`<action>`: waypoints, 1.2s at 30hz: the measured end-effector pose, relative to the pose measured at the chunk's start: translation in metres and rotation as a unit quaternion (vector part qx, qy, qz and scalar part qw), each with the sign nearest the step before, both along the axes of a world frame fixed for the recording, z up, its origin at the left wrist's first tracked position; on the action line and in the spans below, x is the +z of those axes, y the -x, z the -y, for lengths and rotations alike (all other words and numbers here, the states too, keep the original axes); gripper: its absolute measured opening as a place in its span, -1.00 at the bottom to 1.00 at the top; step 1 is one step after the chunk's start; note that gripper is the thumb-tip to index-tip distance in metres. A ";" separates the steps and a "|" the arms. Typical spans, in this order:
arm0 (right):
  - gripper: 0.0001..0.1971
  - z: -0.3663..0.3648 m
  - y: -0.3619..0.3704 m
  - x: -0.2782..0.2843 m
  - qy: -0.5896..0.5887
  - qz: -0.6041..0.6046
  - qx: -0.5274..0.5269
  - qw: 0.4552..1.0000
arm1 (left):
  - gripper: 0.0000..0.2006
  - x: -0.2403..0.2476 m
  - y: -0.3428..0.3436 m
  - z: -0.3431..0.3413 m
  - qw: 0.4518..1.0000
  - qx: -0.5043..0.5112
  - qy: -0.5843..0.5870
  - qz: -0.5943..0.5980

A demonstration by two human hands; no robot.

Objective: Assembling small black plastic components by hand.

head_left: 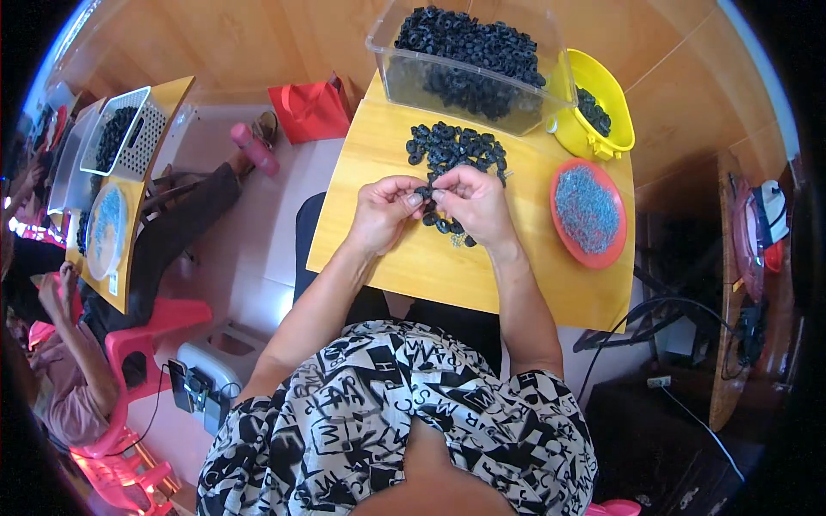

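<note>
A small black round part [422, 194] is pinched between the thumb and fingers of my left hand [384, 211], above the yellow table [361, 163]. My right hand [478, 206] meets it from the other side, its thumb and forefinger closed at the part. Whether a small pin sits in the right fingertips is too small to tell. Just beyond my hands lies a loose pile of similar black round parts [456, 146]. Several more black rings [443, 226] lie between my wrists, beside a few small silvery pieces [459, 240].
A clear plastic bin [465, 86] full of black parts stands at the table's far edge. Right of it are a yellow basket [624, 129] and a red plate [557, 225] of silvery pins [588, 209]. At left, another person [77, 370] sits by a second table [142, 189].
</note>
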State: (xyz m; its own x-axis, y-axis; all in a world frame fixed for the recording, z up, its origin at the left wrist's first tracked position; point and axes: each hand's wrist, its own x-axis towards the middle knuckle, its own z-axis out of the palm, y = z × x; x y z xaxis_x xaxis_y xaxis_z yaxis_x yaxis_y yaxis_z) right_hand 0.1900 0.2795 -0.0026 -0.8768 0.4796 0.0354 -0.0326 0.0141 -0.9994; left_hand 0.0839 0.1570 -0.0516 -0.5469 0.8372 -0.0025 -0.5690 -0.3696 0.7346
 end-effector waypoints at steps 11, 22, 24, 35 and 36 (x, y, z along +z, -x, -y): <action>-0.91 0.002 0.005 -0.016 -0.043 0.020 -0.010 0.999 | -0.86 -0.008 -0.003 0.003 0.984 0.041 0.086 -0.152; -0.94 -0.010 -0.003 -0.002 -0.013 0.095 0.070 0.993 | -0.89 -0.001 -0.007 0.006 0.975 0.017 0.114 -0.190; -0.96 -0.008 -0.004 -0.003 -0.014 0.099 0.062 0.993 | -0.89 -0.002 -0.005 0.005 0.968 0.006 0.128 -0.216; -0.92 -0.013 -0.006 -0.006 0.197 0.057 0.091 0.975 | -0.84 -0.010 -0.003 0.002 0.991 0.025 0.044 -0.125; -0.92 -0.014 -0.006 -0.007 0.197 0.058 0.091 0.975 | -0.85 -0.011 -0.003 0.003 0.991 0.011 0.043 -0.125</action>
State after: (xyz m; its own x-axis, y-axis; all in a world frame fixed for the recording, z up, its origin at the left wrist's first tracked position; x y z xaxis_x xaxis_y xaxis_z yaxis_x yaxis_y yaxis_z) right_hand 0.1959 0.2937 -0.0096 -0.9358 0.2726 -0.2235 0.1138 -0.3664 -0.9235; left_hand 0.0871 0.1536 -0.0625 -0.5569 0.8281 0.0638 -0.3580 -0.3086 0.8812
